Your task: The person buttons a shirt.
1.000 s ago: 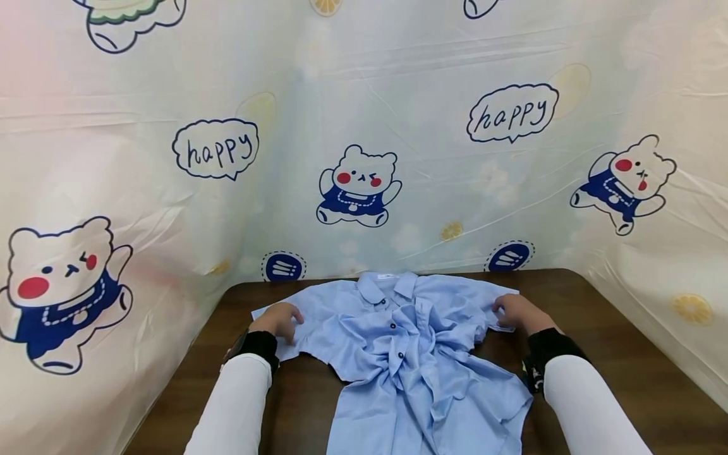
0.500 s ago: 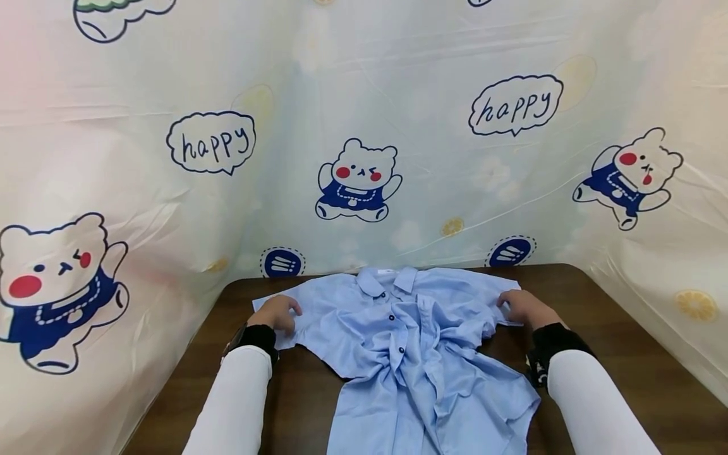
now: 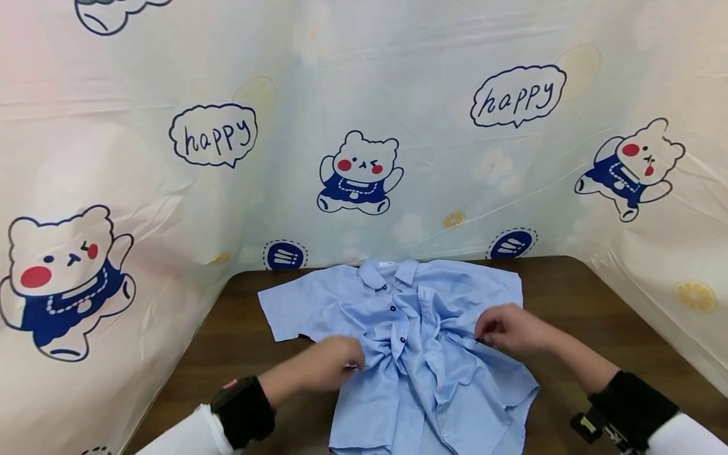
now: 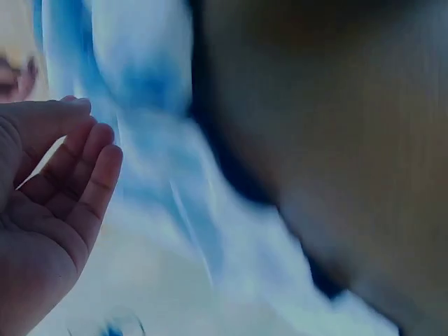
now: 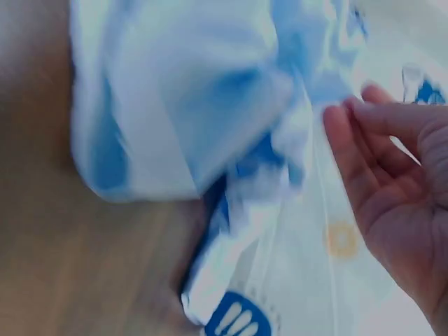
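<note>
So the light blue short-sleeved shirt (image 3: 409, 341) is lying face up on the dark wood-grain desk (image 3: 574, 297), collar at 12 o'clock. Sleeves look spread flat already, but the buttoned middle is bunched in soft wrinkles, so the smoothing seems barely half done. Left hand (image 3: 332, 370) sits at the shirt's 9 o'clock edge, right hand (image 3: 512, 328) at 3; fingers loosely curled, can't tell if either pinches cloth. Thin woven cotton, I'd guess.

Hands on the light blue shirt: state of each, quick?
Left hand: open, fingers loosely curled, empty, beside the crumpled light blue button-up shirt.
Right hand: open, empty, over the shirt.
</note>
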Demonstrator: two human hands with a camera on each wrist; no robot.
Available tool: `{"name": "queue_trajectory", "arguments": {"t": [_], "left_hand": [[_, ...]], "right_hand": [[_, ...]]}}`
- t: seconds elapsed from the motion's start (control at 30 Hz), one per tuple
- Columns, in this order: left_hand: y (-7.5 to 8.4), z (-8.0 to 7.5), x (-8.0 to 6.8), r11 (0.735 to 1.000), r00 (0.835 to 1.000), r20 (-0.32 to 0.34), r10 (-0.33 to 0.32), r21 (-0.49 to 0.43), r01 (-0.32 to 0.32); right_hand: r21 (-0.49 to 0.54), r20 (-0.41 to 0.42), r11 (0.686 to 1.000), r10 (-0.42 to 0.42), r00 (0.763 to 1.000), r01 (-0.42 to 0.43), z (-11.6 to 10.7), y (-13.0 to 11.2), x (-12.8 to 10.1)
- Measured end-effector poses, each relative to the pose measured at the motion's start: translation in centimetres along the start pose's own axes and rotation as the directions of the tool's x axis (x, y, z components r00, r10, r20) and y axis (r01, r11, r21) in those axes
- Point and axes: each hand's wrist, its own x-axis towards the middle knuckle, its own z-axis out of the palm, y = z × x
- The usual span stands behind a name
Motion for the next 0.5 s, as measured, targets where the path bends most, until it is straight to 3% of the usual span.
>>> {"name": "queue_trajectory", "arguments": {"t": [0.07, 0.1, 0.27, 0.37, 0.4, 0.5], "left_hand": [[1.7, 0.9, 0.2, 0.997, 0.994, 0.082, 0.072, 0.024, -0.075], [2.3, 1.3, 0.2, 0.997, 0.988, 0.139, 0.069, 0.034, -0.075], [2.9, 2.3, -0.5, 0.997, 0.938, 0.340, -0.058, 0.073, 0.035], [2.5, 2.2, -1.3, 0.995, 0.916, 0.388, -0.100, 0.055, 0.086], [1.9, 2.9, -1.9, 0.996, 0.918, 0.387, -0.083, 0.058, 0.065], [2.2, 2.5, -3.2, 0.996, 0.920, 0.382, -0.087, 0.047, 0.075]], "right_hand": [[-0.019, 0.080, 0.999, -0.042, 0.996, 0.044, 1.1, -1.0, -0.3], [-0.065, 0.112, 0.996, -0.047, 0.993, 0.055, 1.6, -1.2, -0.4], [-0.234, 0.185, 0.972, 0.056, 0.981, -0.011, 3.6, -1.5, -1.1], [-0.259, 0.173, 0.964, 0.114, 0.978, -0.066, 4.3, -1.6, -1.8], [-0.270, 0.167, 0.959, 0.132, 0.977, -0.083, 4.5, -1.7, -2.0], [-0.326, 0.152, 0.941, 0.144, 0.978, -0.088, 5.1, -2.5, -2.6]]}}
